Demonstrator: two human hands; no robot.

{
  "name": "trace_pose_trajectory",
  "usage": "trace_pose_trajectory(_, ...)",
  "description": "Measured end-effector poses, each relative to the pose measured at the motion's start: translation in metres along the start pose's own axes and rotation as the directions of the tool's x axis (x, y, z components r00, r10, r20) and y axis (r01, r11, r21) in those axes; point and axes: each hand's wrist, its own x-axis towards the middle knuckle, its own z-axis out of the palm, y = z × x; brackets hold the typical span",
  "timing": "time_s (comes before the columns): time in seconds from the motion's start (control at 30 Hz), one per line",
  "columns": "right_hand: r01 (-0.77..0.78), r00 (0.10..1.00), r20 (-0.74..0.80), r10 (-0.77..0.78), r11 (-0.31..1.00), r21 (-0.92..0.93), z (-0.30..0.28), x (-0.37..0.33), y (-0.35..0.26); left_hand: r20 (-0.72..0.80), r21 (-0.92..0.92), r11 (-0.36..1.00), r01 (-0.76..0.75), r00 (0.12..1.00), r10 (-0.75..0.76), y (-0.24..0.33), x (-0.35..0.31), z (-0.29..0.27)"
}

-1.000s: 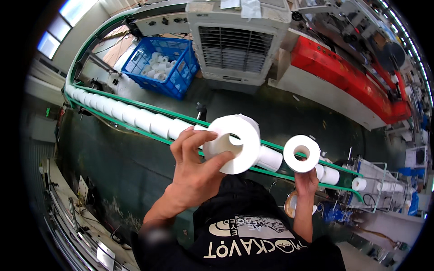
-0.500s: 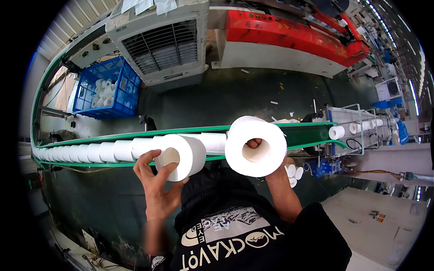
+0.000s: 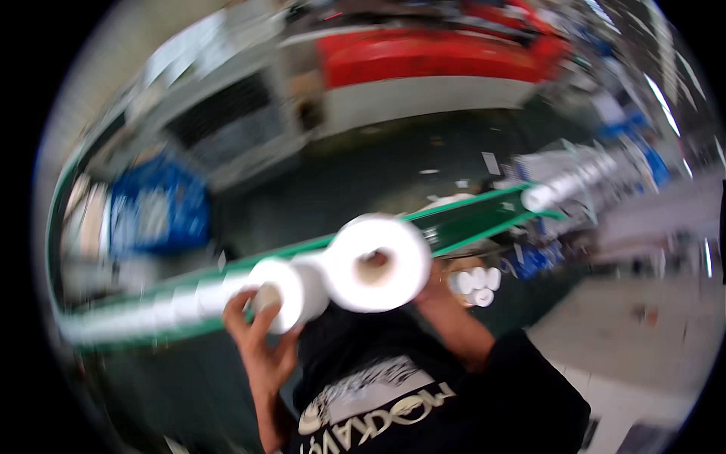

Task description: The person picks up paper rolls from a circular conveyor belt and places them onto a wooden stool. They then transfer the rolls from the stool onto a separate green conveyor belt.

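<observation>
My left hand [image 3: 261, 333] grips a white toilet paper roll [image 3: 306, 291] at its near-left side, fingers at the core opening. To its right, a second toilet paper roll [image 3: 404, 261] faces up, looking larger. My right hand [image 3: 432, 289] holds that one from behind, so most of the hand is hidden; a fingertip shows inside the cardboard core. The two rolls are side by side over a green-edged conveyor [image 3: 484, 219]. Along its left stretch runs a row of white rolls [image 3: 162, 310]. Motion blur softens the whole picture.
More white rolls [image 3: 556, 193] line the conveyor's far right end. Several rolls [image 3: 475, 281] sit in a box below the belt. Beyond the belt are a blue crate [image 3: 189, 208], a grey air cooler [image 3: 227, 151] and a red-and-white machine [image 3: 423, 57].
The view has swung and tilted, blurring the scene. Both hands still hold their rolls; the right one has moved left, closer to the left one.
</observation>
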Motion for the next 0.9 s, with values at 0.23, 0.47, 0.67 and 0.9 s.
trace_pose_trajectory(0.23,0.057,0.998,-0.011,-0.056,0.996,0.066,0.019,-0.006,-0.005,0.144,-0.461,0.851,0.252,0.967,-0.208,-0.075,0.002,0.080)
trace_pose_trajectory(0.47,0.364,0.913,-0.198,-0.356,0.931,0.004,-0.016,-0.091,-0.013,0.631,-0.572,0.340,0.746,0.666,-0.399,-0.047,0.043,0.192)
trace_pose_trajectory(0.67,0.488,0.789,-0.343,-0.510,0.859,-0.155,-0.025,-0.157,-0.033,0.687,-0.493,0.245,0.835,0.546,-0.480,-0.035,0.052,0.292)
trace_pose_trajectory(0.9,0.574,0.738,-0.333,-0.587,0.805,-0.146,-0.041,-0.176,-0.039,0.728,-0.372,0.175,0.912,0.403,-0.554,-0.005,0.060,0.308)
